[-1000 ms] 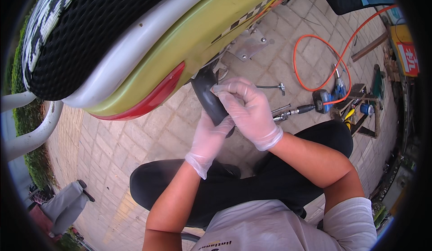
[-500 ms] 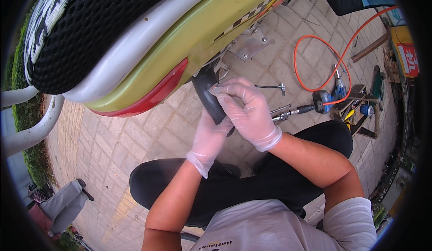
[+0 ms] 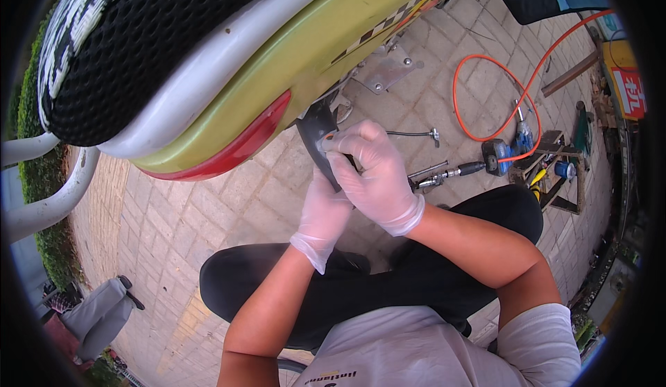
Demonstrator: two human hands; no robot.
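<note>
A smooth black inner tube [image 3: 313,135] curves out beneath the tail of a yellow-green scooter [image 3: 291,61]. Its lower part is in my left hand [image 3: 323,213], whose gloved fingers wrap behind it and are partly hidden. Over the tube's right side, my right hand [image 3: 374,175] has its fingers bent, with thumb and fingertips pressed together against the rubber. At those fingertips a tiny orange-brown spot shows on a greyish patch of the surface, too small to name. Both hands wear thin clear gloves.
An orange air hose [image 3: 479,57] loops to a blue power tool [image 3: 524,137] on the paving. Nearer lie a blue-black battery tool [image 3: 496,156], a metal chuck tool [image 3: 437,179] and a tool tray [image 3: 572,196]. The red tail light [image 3: 257,133] overhangs my hands.
My right hand has shifted slightly left, its fingers now more tightly bent over the tube. My left hand has slid a little along the tube's lower part.
</note>
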